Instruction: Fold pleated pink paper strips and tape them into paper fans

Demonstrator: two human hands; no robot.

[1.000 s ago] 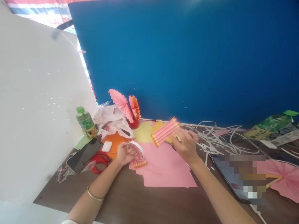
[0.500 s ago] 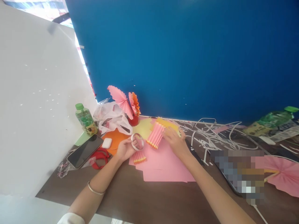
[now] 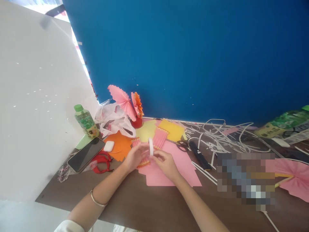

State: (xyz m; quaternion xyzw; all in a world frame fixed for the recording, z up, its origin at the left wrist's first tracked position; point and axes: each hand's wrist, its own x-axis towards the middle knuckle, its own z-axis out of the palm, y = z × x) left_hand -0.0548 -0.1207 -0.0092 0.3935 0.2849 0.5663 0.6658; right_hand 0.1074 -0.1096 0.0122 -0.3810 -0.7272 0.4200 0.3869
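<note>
A narrow white roll of tape (image 3: 151, 146) stands edge-on between my two hands, above the paper. My left hand (image 3: 135, 158) has its fingers curled at the roll's left side; some fingertips are hidden. From the right, my right hand (image 3: 166, 163) pinches the roll's lower edge between thumb and fingers. A pleated pink paper with yellow edges (image 3: 160, 138) lies just behind the hands. Another pleated pink strip (image 3: 144, 163) is partly covered by my left hand. Flat pink sheets (image 3: 172, 178) spread beneath.
Orange paper (image 3: 119, 146), yellow paper (image 3: 172, 129) and scissors (image 3: 182, 145) lie around the hands. A phone (image 3: 86, 154), white case (image 3: 109, 146) and green-capped bottle (image 3: 86, 121) are on the left. Tangled white strips (image 3: 224, 137) and a dark box cutter (image 3: 200, 156) lie to the right.
My right hand has let go of the pleated paper at the back and come left and nearer, to the tape roll. The roll has turned from face-on to edge-on.
</note>
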